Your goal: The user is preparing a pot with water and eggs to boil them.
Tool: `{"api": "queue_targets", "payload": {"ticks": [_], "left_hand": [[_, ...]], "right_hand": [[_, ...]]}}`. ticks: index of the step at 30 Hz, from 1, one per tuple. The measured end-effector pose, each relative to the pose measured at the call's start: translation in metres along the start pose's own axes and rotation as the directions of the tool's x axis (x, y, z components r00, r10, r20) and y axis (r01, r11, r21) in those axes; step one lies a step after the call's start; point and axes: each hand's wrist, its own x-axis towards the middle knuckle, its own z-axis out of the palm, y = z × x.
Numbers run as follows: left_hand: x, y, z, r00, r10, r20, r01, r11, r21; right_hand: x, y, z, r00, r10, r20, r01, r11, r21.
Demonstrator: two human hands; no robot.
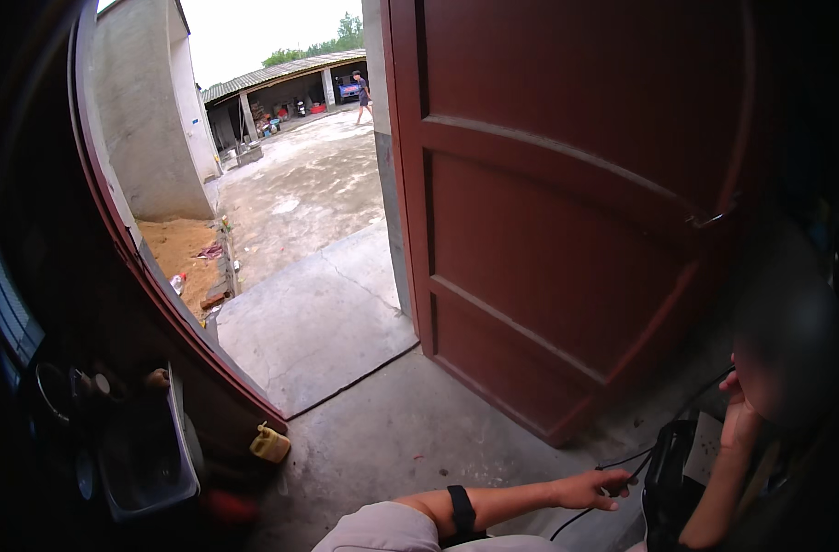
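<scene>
My left hand (588, 491) reaches out to the right, with a black strap (461, 509) around its forearm. Its fingers are partly spread against a thin black cable (641, 466); whether they grip it is unclear. Beside it lies a dark, glossy case or bag (668, 459), with a pale spotted panel (704, 448) behind it. At the right, what appears to be my right hand (739, 417) is raised with bent fingers. Blur and shadow cover its upper part, so what it holds is hidden. Another stretch of dark cable (706, 392) runs up to its fingers.
A reddish-brown panelled door (550, 228) stands ajar above the concrete floor (378, 414). A yellow plastic jug (270, 444) sits by the door frame (184, 338), near a rectangular basin (150, 462). Outside, a person (361, 95) walks across the yard (302, 179) near an open-fronted shed (288, 93).
</scene>
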Motion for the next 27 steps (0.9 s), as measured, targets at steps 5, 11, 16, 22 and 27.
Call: {"api": "queue_targets", "payload": {"ticks": [5, 11, 16, 22, 27], "left_hand": [[0.005, -0.027, 0.006, 0.99, -0.087, -0.112, 0.127, 0.9, 0.417], [0.021, -0.018, -0.017, 0.712, 0.019, -0.701, 0.232, 0.937, 0.261], [0.01, -0.027, -0.021, 0.821, -0.001, -0.571, 0.239, 0.909, 0.342], [-0.043, -0.065, -0.058, 0.675, -0.458, -0.579, 0.529, 0.847, -0.054], [-0.119, -0.088, -0.098, 0.381, -0.537, -0.752, 0.53, 0.794, -0.298]], "right_hand": [[0.02, -0.022, -0.021, 0.995, -0.084, -0.048, 0.083, 0.996, -0.018], [0.057, -0.018, -0.091, 0.942, -0.225, -0.247, 0.182, 0.965, -0.187], [0.085, 0.006, -0.146, 0.843, -0.374, -0.387, 0.247, 0.907, -0.341], [0.103, 0.018, -0.22, 0.779, -0.467, -0.418, 0.225, 0.831, -0.509], [0.123, 0.036, -0.273, 0.743, -0.469, -0.478, 0.138, 0.805, -0.577]]}}
